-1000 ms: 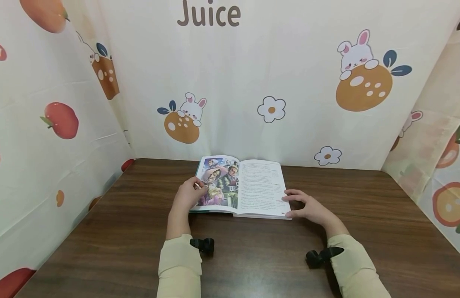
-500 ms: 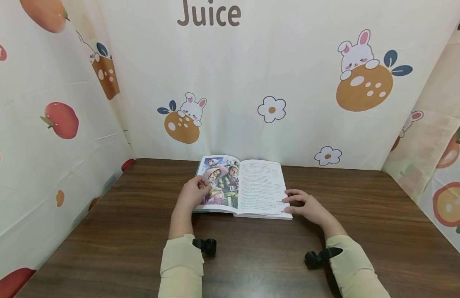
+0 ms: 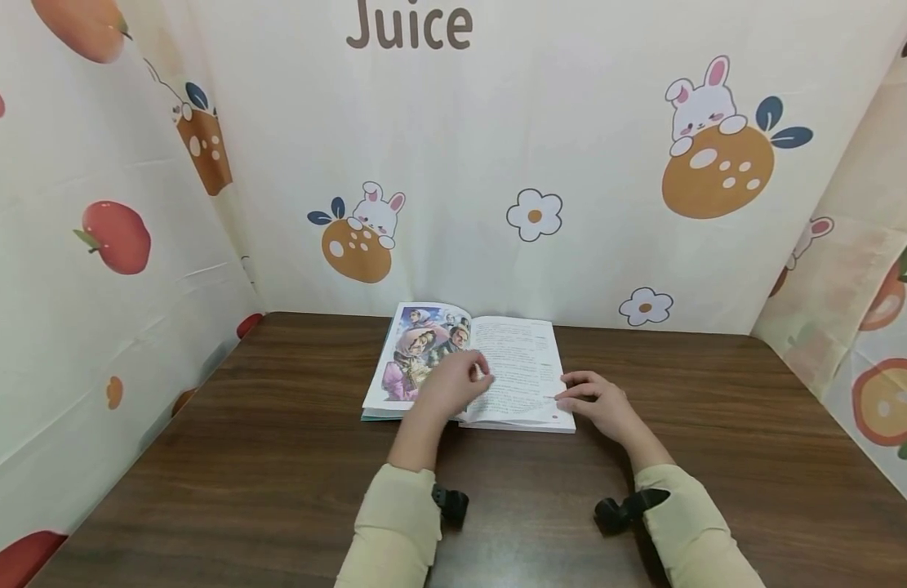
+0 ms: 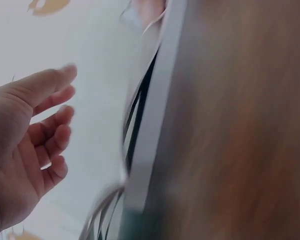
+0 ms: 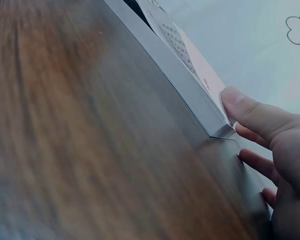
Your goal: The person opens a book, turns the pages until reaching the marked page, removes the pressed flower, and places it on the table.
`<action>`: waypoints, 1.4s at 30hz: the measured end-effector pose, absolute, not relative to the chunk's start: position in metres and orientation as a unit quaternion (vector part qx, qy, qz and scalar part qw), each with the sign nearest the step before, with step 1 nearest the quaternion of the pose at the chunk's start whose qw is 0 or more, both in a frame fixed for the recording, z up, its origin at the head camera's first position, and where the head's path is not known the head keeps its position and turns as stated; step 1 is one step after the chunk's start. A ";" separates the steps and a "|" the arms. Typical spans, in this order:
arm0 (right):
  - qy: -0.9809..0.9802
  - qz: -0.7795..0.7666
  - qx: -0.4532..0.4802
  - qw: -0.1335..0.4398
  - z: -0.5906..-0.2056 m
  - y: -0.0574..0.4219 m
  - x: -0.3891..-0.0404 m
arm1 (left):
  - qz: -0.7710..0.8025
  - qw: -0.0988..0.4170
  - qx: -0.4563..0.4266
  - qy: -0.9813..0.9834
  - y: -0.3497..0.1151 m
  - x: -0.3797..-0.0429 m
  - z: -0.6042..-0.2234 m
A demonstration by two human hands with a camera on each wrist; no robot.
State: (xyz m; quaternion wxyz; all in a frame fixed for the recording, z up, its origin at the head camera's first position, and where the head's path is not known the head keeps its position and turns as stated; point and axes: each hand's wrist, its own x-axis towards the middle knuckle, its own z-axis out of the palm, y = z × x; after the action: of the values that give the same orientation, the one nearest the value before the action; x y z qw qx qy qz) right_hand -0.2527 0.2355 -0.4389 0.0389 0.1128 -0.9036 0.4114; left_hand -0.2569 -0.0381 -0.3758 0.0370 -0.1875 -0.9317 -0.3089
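Observation:
An open book (image 3: 522,347) lies on the brown table, with a colour illustration on its left page (image 3: 409,335) and printed text on the right one. My left hand (image 3: 449,385) hovers over the centre fold, fingers loosely bent. Nothing is held in that hand (image 4: 20,145), as the left wrist view shows. At the right edge of the book, my right hand (image 3: 603,408) holds the lower corner. In the right wrist view its thumb (image 5: 252,115) presses the page edge, and the fingers sit against the side of the book (image 5: 190,90).
The dark wooden table (image 3: 203,457) runs back to a white curtain (image 3: 460,147) printed with rabbits, fruit and flowers. The book's far edge is close to this curtain. A black wrist camera (image 3: 451,505) is strapped to the left sleeve, another wrist camera (image 3: 620,513) to the right.
My left hand has moved right, from the left page's outer edge to the centre fold, uncovering the lower left corner. My right thumb has shifted up, closer to the fingers.

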 end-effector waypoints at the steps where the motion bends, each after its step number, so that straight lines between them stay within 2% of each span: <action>1: -0.903 0.411 0.114 0.042 -0.439 0.235 -0.253 | -0.298 0.036 -0.208 -0.931 -0.031 -0.255 -0.376; 4: -0.904 0.407 0.121 0.049 -0.439 0.235 -0.253 | -0.277 0.010 -0.247 -0.929 -0.013 -0.250 -0.378; 7: -0.906 0.403 0.123 0.054 -0.439 0.234 -0.254 | -0.259 -0.024 -0.251 -0.932 -0.002 -0.246 -0.383; 10: -0.909 0.395 0.121 0.055 -0.439 0.233 -0.255 | -0.237 -0.032 -0.247 -0.939 0.003 -0.245 -0.388; 24: -0.916 0.382 0.104 0.057 -0.437 0.233 -0.256 | -0.197 0.001 -0.253 -0.947 0.012 -0.246 -0.400; 32: -0.895 0.444 0.038 0.010 -0.434 0.233 -0.253 | -0.203 0.024 -0.222 -0.953 0.017 -0.244 -0.403; 35: -0.887 0.460 0.030 0.010 -0.435 0.234 -0.254 | -0.211 0.033 -0.209 -0.954 0.020 -0.243 -0.402; 42: -0.879 0.475 0.040 0.029 -0.436 0.235 -0.255 | -0.232 0.086 -0.178 -0.952 0.017 -0.243 -0.394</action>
State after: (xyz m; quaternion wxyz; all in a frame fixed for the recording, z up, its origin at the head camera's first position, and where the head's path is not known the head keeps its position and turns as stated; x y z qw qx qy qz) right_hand -0.2550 0.2349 -0.4358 0.0293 0.0396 -0.8786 0.4751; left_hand -0.2435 0.0167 -0.3935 0.0858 -0.1782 -0.9523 -0.2324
